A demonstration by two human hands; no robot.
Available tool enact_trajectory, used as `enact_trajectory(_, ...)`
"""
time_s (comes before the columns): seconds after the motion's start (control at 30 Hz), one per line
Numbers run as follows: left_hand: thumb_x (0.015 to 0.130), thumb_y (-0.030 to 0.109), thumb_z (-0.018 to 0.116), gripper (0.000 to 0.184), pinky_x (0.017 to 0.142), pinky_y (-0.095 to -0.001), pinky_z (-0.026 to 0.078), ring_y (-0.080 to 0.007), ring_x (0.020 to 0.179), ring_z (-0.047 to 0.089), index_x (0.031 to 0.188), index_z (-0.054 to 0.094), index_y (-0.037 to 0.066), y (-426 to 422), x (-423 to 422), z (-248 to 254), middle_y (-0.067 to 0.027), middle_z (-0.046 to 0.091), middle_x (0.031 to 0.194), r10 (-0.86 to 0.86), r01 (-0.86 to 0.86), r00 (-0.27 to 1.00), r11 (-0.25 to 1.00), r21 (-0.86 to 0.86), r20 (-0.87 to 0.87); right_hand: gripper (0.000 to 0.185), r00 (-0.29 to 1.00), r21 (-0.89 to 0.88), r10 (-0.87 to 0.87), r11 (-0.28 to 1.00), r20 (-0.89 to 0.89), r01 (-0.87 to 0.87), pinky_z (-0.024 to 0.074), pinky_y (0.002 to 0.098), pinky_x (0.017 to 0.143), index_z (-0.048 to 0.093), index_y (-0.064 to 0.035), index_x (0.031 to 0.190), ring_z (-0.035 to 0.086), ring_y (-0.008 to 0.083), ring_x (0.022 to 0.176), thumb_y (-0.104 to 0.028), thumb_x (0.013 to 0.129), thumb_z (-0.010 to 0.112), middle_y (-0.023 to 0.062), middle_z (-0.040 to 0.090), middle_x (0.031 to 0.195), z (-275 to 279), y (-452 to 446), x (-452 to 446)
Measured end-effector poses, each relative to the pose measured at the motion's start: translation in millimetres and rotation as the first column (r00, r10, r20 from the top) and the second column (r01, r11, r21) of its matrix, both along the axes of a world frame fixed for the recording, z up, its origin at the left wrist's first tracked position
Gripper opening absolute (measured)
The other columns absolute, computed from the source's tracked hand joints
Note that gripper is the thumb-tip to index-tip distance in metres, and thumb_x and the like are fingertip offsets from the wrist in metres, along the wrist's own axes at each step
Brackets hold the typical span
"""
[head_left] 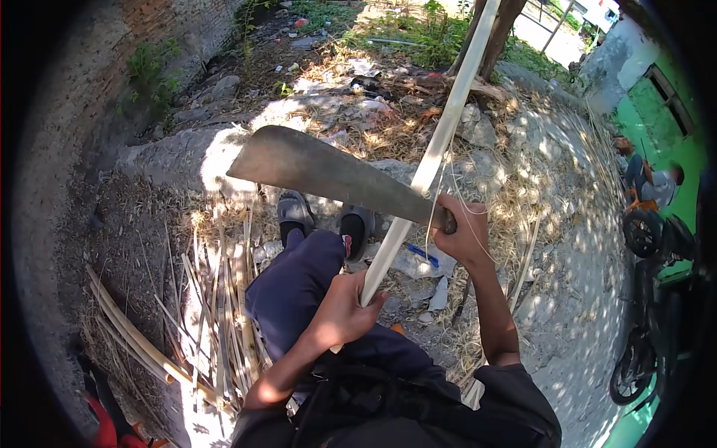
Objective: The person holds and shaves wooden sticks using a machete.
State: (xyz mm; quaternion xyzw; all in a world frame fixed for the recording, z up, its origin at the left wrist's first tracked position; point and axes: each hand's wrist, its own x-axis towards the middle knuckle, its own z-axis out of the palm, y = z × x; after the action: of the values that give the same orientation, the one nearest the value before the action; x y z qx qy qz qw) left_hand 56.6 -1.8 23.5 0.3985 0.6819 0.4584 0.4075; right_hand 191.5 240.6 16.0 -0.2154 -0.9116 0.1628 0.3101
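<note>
The pale strip (451, 112) looks light but springy, best held low where the left hand (345, 310) clamps its fingers, the right hand (464, 230) clamping the heavier-looking knife (321, 166) by its handle (449, 221).

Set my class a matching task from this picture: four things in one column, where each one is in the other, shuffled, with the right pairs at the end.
Things
1. Machete
2. Long pale strip
3. Small blue object
4. Pile of loose strips

Places
A. Lying to the right of the shoes
B. Handle held in the right grip
C. Lying to the left of the legs
D. Lower part held in the left grip

Pairs: 1-B, 2-D, 3-A, 4-C
</note>
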Motion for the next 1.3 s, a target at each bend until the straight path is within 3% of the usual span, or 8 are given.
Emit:
enact_trajectory(0.33,0.093,0.01,0.074,0.022,0.057,-0.0322,0.042,-0.0059,0.066,0.048,0.081,0.058,0.0,-25.3,-1.5,-15.7,-0.0008,0.053,0.063,-0.061,0.062,0.997,0.998,0.021,-0.049,0.025,0.994,-0.061,-0.089,0.995,-0.067,0.084,0.0479,0.0403,0.056,0.068,-0.0052,0.097,0.064,0.0378,0.059,-0.017,0.078,0.081,0.0159,0.063,0.066,1.7,36.8,-8.6)
enact_trajectory(0.4,0.092,0.013,0.072,0.024,0.056,-0.04,0.043,-0.012,0.06,0.048,0.083,0.059,-0.005,-23.9,-0.4,-16.3,-0.0156,0.051,0.06,-0.031,0.031,0.999,0.999,0.025,-0.012,0.025,0.994,-0.054,-0.047,0.998,-0.096,0.042,0.0479,0.0404,0.056,0.068,-0.0055,0.097,0.064,0.0375,0.059,-0.015,0.077,0.08,0.0158,0.062,0.066,-4.7,29.3,-9.8)
enact_trajectory(0.6,0.091,0.012,0.07,0.021,0.056,-0.0403,0.043,-0.0132,0.059,0.049,0.084,0.059,-0.004,-19.0,-2.6,-10.0,-0.0154,0.052,0.06,-0.074,0.074,0.996,0.997,-0.002,-0.056,0.027,0.993,0.064,0.109,0.992,-0.042,-0.107,0.0498,0.0383,0.057,0.068,-0.0022,0.09,0.062,0.0327,0.056,-0.015,0.068,0.078,0.0163,0.061,0.065,-5.9,5.7,-0.6)
enact_trajectory(0.7,0.093,0.01,0.072,0.018,0.059,-0.0343,0.044,-0.0076,0.066,0.048,0.089,0.062,-0.004,-35.0,-4.6,-11.5,-0.0041,0.052,0.064,-0.127,0.124,0.99,0.991,-0.053,-0.053,0.024,0.985,0.067,-0.168,0.983,-0.045,0.17,0.0509,0.0398,0.056,0.069,-0.0055,0.096,0.068,0.0355,0.062,-0.014,0.076,0.078,0.0163,0.066,0.069,6.8,44.4,-0.4)
enact_trajectory(0.83,0.093,0.01,0.073,0.018,0.059,-0.0348,0.044,-0.008,0.066,0.048,0.093,0.062,-0.005,-25.9,-7.2,2.6,-0.0074,0.053,0.064,-0.102,0.1,0.995,0.988,-0.114,-0.018,0.024,0.983,0.101,-0.158,0.981,-0.096,0.168,0.052,0.0403,0.057,0.07,-0.0058,0.099,0.069,0.0362,0.065,-0.015,0.079,0.079,0.0176,0.068,0.072,-0.1,66.2,-6.2)
enact_trajectory(0.9,0.092,0.007,0.066,0.013,0.061,-0.0424,0.046,-0.0248,0.059,0.054,0.097,0.063,-0.005,-29.7,-9.2,-5.9,-0.021,0.057,0.067,-0.111,0.104,0.989,0.992,-0.078,-0.095,0.025,0.988,0.014,-0.131,0.991,-0.087,0.132,0.0524,0.0411,0.058,0.07,-0.0061,0.1,0.07,0.0368,0.066,-0.017,0.079,0.079,0.018,0.068,0.073,-13.8,54.4,-1.3)
enact_trajectory(1.1,0.094,0.008,0.068,0.032,0.066,-0.0424,0.049,-0.0384,0.062,0.053,0.123,0.061,-0.003,-16.6,-5.9,7.6,-0.0251,0.059,0.073,-0.169,0.162,0.982,0.983,-0.085,-0.086,0.027,0.992,0.11,0.115,0.987,0.041,-0.119,0.051,0.0418,0.058,0.071,-0.0049,0.096,0.065,0.0383,0.061,-0.009,0.07,0.075,0.0146,0.067,0.07,-16.0,13.1,8.5)
enact_trajectory(1.3,0.095,0.01,0.07,0.025,0.066,-0.0451,0.048,-0.0404,0.067,0.065,0.114,0.061,-0.005,-45.4,-9.8,6.7,-0.0276,0.061,0.075,-0.207,0.199,0.975,0.975,-0.1,-0.077,0.02,0.917,-0.02,-0.371,0.928,-0.148,0.372,0.0492,0.0376,0.056,0.071,-0.0002,0.092,0.066,0.0263,0.056,-0.017,0.083,0.076,0.0157,0.061,0.062,-32.4,129.6,25.5)
